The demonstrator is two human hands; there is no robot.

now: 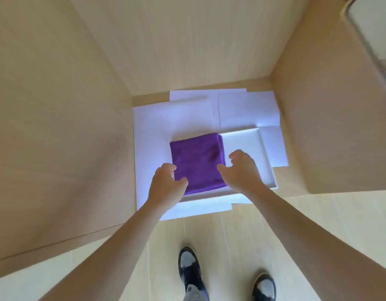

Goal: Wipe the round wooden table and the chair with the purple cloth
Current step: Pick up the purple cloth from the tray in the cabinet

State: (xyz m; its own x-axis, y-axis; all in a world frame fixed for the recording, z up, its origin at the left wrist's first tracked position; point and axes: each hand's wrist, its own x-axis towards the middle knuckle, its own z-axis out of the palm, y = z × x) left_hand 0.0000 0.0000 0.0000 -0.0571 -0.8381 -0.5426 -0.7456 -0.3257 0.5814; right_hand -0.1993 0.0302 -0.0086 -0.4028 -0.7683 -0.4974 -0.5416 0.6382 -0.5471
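Observation:
A folded purple cloth (197, 161) lies flat on the left half of a white square tray (246, 146) on the floor of a narrow wooden alcove. My left hand (167, 184) hovers at the cloth's near left corner, fingers curled and apart, thumb over the cloth edge. My right hand (242, 170) is at the cloth's right edge, fingers spread and bent. Neither hand holds the cloth. The round table and the chair are not in view.
White paper sheets (153, 131) cover the alcove floor under the tray. Beige wooden panels (57, 127) wall the alcove on the left, back and right. My two dark shoes (188, 270) stand on the pale wood floor below.

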